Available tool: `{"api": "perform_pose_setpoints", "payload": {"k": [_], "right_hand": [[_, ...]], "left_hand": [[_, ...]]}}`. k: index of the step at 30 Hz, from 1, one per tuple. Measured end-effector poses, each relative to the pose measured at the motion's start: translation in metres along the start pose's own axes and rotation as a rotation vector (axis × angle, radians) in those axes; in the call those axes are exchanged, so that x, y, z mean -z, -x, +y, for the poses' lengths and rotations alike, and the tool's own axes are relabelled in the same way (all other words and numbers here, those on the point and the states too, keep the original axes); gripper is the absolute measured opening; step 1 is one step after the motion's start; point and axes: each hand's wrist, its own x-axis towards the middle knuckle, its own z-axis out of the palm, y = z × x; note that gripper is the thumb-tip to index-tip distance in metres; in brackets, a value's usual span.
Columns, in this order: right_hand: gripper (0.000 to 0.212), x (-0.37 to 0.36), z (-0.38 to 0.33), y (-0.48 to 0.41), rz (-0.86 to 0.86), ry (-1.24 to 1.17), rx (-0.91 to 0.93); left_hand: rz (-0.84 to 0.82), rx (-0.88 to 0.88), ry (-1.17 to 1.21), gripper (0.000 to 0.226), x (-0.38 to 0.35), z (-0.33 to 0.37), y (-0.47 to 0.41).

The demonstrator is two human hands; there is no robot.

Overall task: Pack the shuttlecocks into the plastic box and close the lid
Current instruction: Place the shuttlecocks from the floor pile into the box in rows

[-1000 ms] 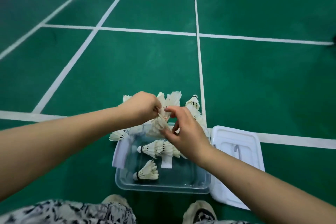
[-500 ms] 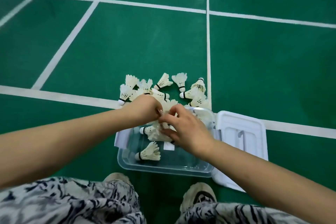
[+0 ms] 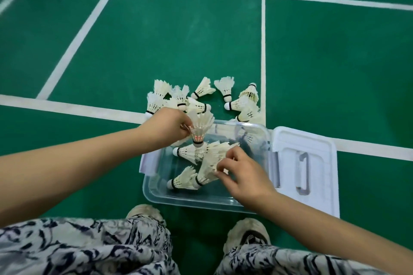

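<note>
1. Head view, container: clear rectangular plastic box (image 3: 154, 190) on the green court floor, just ahead of the person's two pale shoes; its long axis runs away from the wearer. White rectangular plastic lid (image 3: 317, 163) lies flat just beside the box's right wall, off the box.

2. Head view, left hand (image 3: 166, 128): fingers closed on one white feather shuttlecock with a red-marked band (image 3: 199, 128), held upright, cork down and skirt up, above the box's far-left corner. The cork points into the box interior; judged, the coming move is a short drop or lay-down.

3. Head view, right hand (image 3: 240, 173): over the box's middle, fingertips pinched on the skirt of a white feather shuttlecock lying in the box (image 3: 207, 168). Its long axis runs from the fingers leftward and toward the wearer, black-banded cork end farthest from the grip. Whether it rests on the box floor cannot be told.

4. Head view, already packed: two further white shuttlecocks lie on their sides in the box, one at the middle (image 3: 187, 152), one nearer the wearer (image 3: 181, 182), both corks pointing left.

5. Head view, remaining stock: a loose pile of white feather shuttlecocks (image 3: 225, 88) on the floor just beyond the box's far rim, astride the white court line (image 3: 67, 107). The left hand is nearer its left part. Judged: packing is early, lid step not yet due.
</note>
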Motion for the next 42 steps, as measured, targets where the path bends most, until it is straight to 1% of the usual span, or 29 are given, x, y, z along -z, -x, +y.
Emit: {"api": "perform_pose_setpoints", "payload": {"k": [3,5,7,11,14,17,19,21,24,26,28,31,32,34,37,39,41,42], "right_hand": [[0.022,-0.007,0.009,-0.002,0.054,-0.051,-0.165],[0.019,-0.015,0.014,-0.007,0.053,-0.085,-0.253],[0.017,-0.023,0.017,-0.012,0.045,-0.170,-0.320],[0.015,-0.036,0.018,-0.020,0.005,-0.269,-0.387],[0.011,-0.043,0.016,-0.028,-0.014,-0.317,-0.434],[0.022,-0.050,0.013,-0.035,-0.035,-0.365,-0.488],[0.021,-0.054,0.012,-0.039,-0.050,-0.403,-0.525],[0.020,-0.059,0.012,-0.042,-0.082,-0.439,-0.545],[0.020,-0.065,0.016,-0.043,-0.224,-0.452,-0.539],[0.018,-0.065,0.020,-0.043,-0.322,-0.371,-0.504],[0.016,-0.062,0.025,-0.043,-0.377,-0.283,-0.486],[0.024,-0.059,0.030,-0.043,-0.467,-0.201,-0.461],[0.027,-0.059,0.030,-0.042,-0.470,-0.188,-0.452],[0.029,-0.055,0.030,-0.042,-0.385,-0.209,-0.438],[0.027,-0.040,0.025,-0.038,-0.139,-0.322,-0.419],[0.032,-0.028,0.020,-0.034,-0.011,-0.340,-0.368],[0.041,-0.018,0.013,-0.026,0.046,-0.303,-0.269],[0.043,-0.014,0.010,-0.021,0.047,-0.275,-0.219]], "left_hand": [[0.000,-0.007,0.011,0.018,0.001,0.000,0.000],[-0.003,-0.020,0.024,0.017,-0.001,0.001,0.001],[-0.004,-0.033,0.032,0.017,-0.002,0.003,0.001],[-0.010,-0.050,0.030,0.017,-0.002,0.001,0.002],[-0.065,-0.060,-0.005,0.018,-0.003,-0.003,0.005],[-0.123,-0.069,-0.023,0.020,-0.006,-0.007,0.008],[-0.142,-0.064,-0.016,0.020,-0.008,-0.010,0.008],[-0.153,-0.063,-0.024,0.021,-0.008,-0.013,0.008],[-0.176,-0.065,0.003,0.020,-0.009,-0.014,0.008],[-0.195,-0.070,0.010,0.019,-0.010,-0.014,0.008],[-0.211,-0.076,-0.002,0.017,-0.012,-0.015,0.007],[-0.236,-0.088,-0.017,0.016,-0.017,-0.016,0.008],[-0.245,-0.095,-0.031,0.016,-0.018,-0.016,0.008],[-0.268,-0.107,-0.058,0.015,-0.021,-0.017,0.008],[-0.313,-0.120,-0.093,0.015,-0.027,-0.015,0.008],[-0.350,-0.129,-0.128,0.015,-0.031,-0.012,0.007],[-0.366,-0.140,-0.165,0.015,-0.034,-0.007,0.006],[-0.365,-0.149,-0.180,0.015,-0.035,-0.005,0.005]]}}
